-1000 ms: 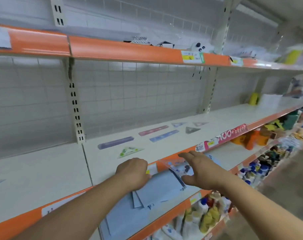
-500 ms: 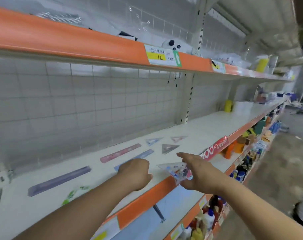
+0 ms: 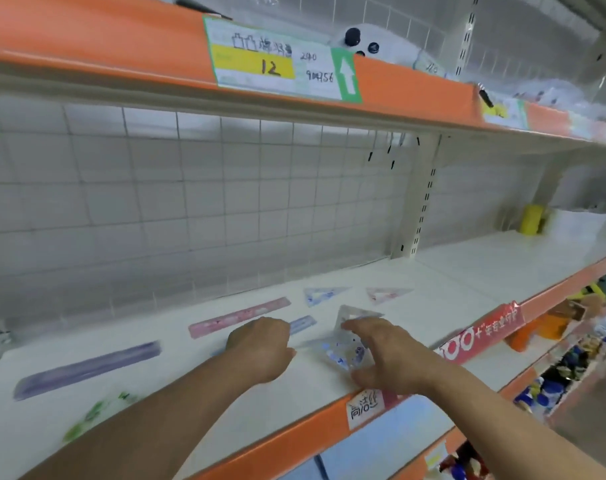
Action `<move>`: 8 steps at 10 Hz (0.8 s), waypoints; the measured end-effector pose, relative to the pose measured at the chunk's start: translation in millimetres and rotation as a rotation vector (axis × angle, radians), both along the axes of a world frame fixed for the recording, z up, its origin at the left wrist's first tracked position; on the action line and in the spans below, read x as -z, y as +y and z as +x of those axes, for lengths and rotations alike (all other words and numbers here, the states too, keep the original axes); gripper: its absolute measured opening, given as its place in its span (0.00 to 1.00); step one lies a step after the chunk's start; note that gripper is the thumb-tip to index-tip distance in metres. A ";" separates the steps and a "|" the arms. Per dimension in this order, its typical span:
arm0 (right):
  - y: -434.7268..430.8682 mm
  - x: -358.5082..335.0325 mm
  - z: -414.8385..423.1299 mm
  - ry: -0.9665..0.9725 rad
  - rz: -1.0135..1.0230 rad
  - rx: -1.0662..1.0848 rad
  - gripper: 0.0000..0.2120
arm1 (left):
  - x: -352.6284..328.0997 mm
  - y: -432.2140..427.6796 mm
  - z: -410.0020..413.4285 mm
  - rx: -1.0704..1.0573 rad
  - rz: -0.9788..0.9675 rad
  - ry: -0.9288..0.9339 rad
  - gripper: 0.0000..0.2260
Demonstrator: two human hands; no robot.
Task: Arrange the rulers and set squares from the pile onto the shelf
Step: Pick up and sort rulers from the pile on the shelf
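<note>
**Clear set square down at the shelf's front edge**

At the far left of the frame, a purple ruler (image 3: 87,368) lay flat on the white shelf (image 3: 450,299). Just below it, a green set square (image 3: 97,415) showed only as a blur. Moving right, a pink ruler (image 3: 239,317) sat further back, and a blue ruler (image 3: 303,323) poked out from behind the left hand (image 3: 260,348).

That left hand was in centre frame, knuckles up and fingers curled under, with nothing visible in it. Right beside it was the clear set square (image 3: 343,348), low over the shelf near the orange front edge. Whether it touched the surface could not be told.

The right hand (image 3: 388,358) gripped it, fingers spread over the far side and thumb at the near corner. Behind those fingers a grey set square (image 3: 355,313) peeked out. Further back lay a blue set square (image 3: 320,294) and then a pink set square (image 3: 386,294), side by side and apart. At the right of the frame, a red tag (image 3: 481,332) hung on the shelf lip.
</note>
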State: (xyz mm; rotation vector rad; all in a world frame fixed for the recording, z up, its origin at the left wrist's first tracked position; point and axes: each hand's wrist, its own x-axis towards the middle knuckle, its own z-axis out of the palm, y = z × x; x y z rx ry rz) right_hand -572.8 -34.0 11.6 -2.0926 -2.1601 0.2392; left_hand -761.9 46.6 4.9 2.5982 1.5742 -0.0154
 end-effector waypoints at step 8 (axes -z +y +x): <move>62.9 24.0 -16.8 0.060 0.073 -0.392 0.21 | 11.9 -28.9 20.8 -0.581 -0.321 -0.364 0.14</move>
